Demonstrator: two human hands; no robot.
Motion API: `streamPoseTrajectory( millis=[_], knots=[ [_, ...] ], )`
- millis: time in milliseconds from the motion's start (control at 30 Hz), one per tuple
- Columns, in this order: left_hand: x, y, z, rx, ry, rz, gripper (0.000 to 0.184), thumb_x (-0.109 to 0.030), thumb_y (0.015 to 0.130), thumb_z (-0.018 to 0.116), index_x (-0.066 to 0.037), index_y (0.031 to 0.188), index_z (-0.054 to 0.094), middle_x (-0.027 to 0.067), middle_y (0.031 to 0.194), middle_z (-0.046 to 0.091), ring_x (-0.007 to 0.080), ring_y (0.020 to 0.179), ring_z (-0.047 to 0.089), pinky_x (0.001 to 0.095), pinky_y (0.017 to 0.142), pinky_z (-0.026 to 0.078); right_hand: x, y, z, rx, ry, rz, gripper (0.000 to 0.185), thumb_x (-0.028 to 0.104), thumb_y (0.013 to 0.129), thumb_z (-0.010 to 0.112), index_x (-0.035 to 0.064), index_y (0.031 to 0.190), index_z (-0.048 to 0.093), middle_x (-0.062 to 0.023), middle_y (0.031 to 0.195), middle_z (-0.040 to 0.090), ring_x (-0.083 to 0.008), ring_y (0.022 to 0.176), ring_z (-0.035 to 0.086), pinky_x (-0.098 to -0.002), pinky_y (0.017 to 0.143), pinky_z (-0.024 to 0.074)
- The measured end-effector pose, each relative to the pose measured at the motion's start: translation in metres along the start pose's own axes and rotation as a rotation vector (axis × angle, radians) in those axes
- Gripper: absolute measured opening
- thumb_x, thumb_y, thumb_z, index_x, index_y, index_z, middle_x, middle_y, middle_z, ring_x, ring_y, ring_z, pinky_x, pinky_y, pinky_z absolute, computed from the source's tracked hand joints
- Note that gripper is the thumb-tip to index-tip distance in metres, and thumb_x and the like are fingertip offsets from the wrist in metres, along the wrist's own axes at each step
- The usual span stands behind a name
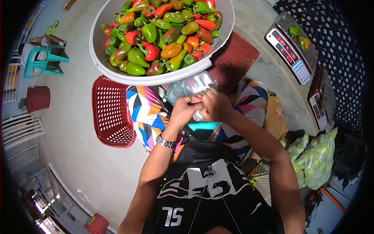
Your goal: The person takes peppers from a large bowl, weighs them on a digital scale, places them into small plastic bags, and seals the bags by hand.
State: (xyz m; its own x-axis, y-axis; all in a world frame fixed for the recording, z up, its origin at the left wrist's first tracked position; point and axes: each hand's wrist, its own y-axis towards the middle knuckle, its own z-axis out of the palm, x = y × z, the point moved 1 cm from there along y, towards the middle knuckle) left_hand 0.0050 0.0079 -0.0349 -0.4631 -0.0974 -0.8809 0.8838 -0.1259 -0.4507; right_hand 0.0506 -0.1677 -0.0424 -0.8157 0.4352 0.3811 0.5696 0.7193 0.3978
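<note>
One clear plastic bag [180,91] looks crumpled and shiny.

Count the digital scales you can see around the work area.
2. One digital scale, with peppers on its platform, is at upper right; the second scale is just below it in the picture. Others may be hidden.

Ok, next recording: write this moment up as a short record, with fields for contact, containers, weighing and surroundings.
contact: left hand and right hand close together at a clear plastic bag; exact grip unclear
main container: white basin heaped with green, red and orange peppers
other container: red perforated basket, beside the patterned trousers
weighing: two digital scales at picture right, one bearing peppers
surroundings: teal chair at picture left
</note>
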Motion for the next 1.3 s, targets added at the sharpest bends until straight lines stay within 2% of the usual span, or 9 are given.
streamPoseTrajectory(
  millis=[200, 367, 567, 767, 1000, 1033, 1133, 1167, 1300],
  knots=[
    [0.001, 0.004, -0.001, 0.06, -0.142, -0.042, 0.009, -0.002, 0.086, 0.073, 0.002, 0.093, 0.076, 0.0027, 0.088, 0.074, 0.0084, 0.079, 0.064, 0.0234, 0.075, 0.05, -0.011, -0.004, 0.0, 0.057, 0.045, -0.053, 0.036, 0.022, 0.064, 0.074, 0.0023, 0.086, 0.055, -0.0147, 0.082, 0.051, -0.0338, 0.082, 0.055, -0.0439, 0.073, 0.049],
    [0.017, 0.009, 0.006, -0.111, -0.002, 0.022, 0.007, -0.003, 0.087, 0.071, 0.0, 0.092, 0.075, -0.0004, 0.081, 0.07, 0.0059, 0.069, 0.057, 0.0227, 0.067, 0.045, -0.013, 0.001, 0.001, 0.014, 0.092, -0.102, 0.037, 0.021, 0.063, 0.074, 0.002, 0.088, 0.055, -0.0159, 0.084, 0.051, -0.0359, 0.083, 0.054, -0.0447, 0.074, 0.0487],
    [0.019, 0.007, 0.002, -0.045, -0.118, -0.032, 0.009, -0.002, 0.09, 0.066, 0.0, 0.096, 0.073, -0.0022, 0.083, 0.069, 0.0041, 0.071, 0.056, 0.022, 0.065, 0.043, 0.007, -0.005, -0.015, -0.145, 0.355, 0.254, 0.021, 0.004, 0.077, 0.07, 0.0024, 0.094, 0.058, -0.0148, 0.088, 0.057, -0.0367, 0.083, 0.062, -0.0463, 0.069, 0.0534],
    [0.005, -0.001, 0.006, 0.011, -0.165, -0.051, 0.011, -0.002, 0.092, 0.065, -0.001, 0.099, 0.073, -0.0021, 0.085, 0.069, 0.0047, 0.073, 0.057, 0.0215, 0.065, 0.043, 0.017, -0.01, -0.027, -0.11, 0.208, 0.098, 0.019, 0.003, 0.085, 0.07, 0.0058, 0.103, 0.062, -0.013, 0.097, 0.061, -0.0318, 0.086, 0.066, -0.0398, 0.072, 0.057],
    [0.011, 0.006, 0.01, -0.122, -0.172, -0.028, 0.012, -0.004, 0.09, 0.064, -0.002, 0.096, 0.074, -0.0033, 0.076, 0.067, 0.0059, 0.067, 0.056, 0.0204, 0.066, 0.043, 0.028, -0.003, -0.023, -0.225, 0.315, 0.255, 0.007, 0.003, 0.092, 0.064, 0.0022, 0.099, 0.062, -0.0149, 0.097, 0.062, -0.0337, 0.09, 0.064, -0.0432, 0.08, 0.0534],
    [0.009, 0.003, 0.008, -0.131, -0.124, -0.042, 0.011, -0.006, 0.088, 0.07, 0.001, 0.095, 0.073, 0.0001, 0.087, 0.069, 0.0051, 0.078, 0.058, 0.0224, 0.068, 0.044, 0.031, -0.001, -0.021, -0.254, 0.375, 0.279, 0.009, 0.004, 0.091, 0.065, 0.0031, 0.099, 0.061, -0.0142, 0.095, 0.06, -0.0341, 0.088, 0.062, -0.0437, 0.078, 0.0524],
    [-0.008, -0.01, 0.009, -0.229, 0.137, 0.363, 0.015, -0.004, 0.085, 0.071, -0.001, 0.1, 0.074, 0.0037, 0.104, 0.07, 0.0099, 0.094, 0.061, 0.0252, 0.08, 0.047, 0.037, 0.005, -0.03, -0.224, 0.502, 0.395, 0.01, 0.006, 0.09, 0.067, 0.0041, 0.097, 0.061, -0.0138, 0.093, 0.058, -0.0343, 0.086, 0.06, -0.0437, 0.077, 0.0495],
    [-0.015, -0.012, 0.005, -0.133, 0.183, 0.495, 0.021, -0.002, 0.084, 0.073, -0.004, 0.105, 0.074, 0.0059, 0.118, 0.068, 0.0174, 0.11, 0.06, 0.0306, 0.094, 0.046, 0.041, 0.009, -0.037, -0.193, 0.536, 0.441, 0.009, 0.007, 0.09, 0.067, 0.0041, 0.097, 0.062, -0.0139, 0.093, 0.058, -0.0342, 0.086, 0.059, -0.0435, 0.077, 0.0485],
    [-0.029, -0.027, 0.001, 0.007, 0.203, 0.541, 0.02, -0.003, 0.087, 0.072, -0.005, 0.107, 0.073, 0.0074, 0.119, 0.069, 0.0234, 0.114, 0.059, 0.0373, 0.107, 0.038, 0.051, 0.031, -0.069, -0.165, 0.515, 0.478, 0.005, 0.008, 0.09, 0.068, 0.0047, 0.093, 0.065, -0.0118, 0.094, 0.058, -0.0297, 0.086, 0.059, -0.0398, 0.077, 0.0481]
  ],
)
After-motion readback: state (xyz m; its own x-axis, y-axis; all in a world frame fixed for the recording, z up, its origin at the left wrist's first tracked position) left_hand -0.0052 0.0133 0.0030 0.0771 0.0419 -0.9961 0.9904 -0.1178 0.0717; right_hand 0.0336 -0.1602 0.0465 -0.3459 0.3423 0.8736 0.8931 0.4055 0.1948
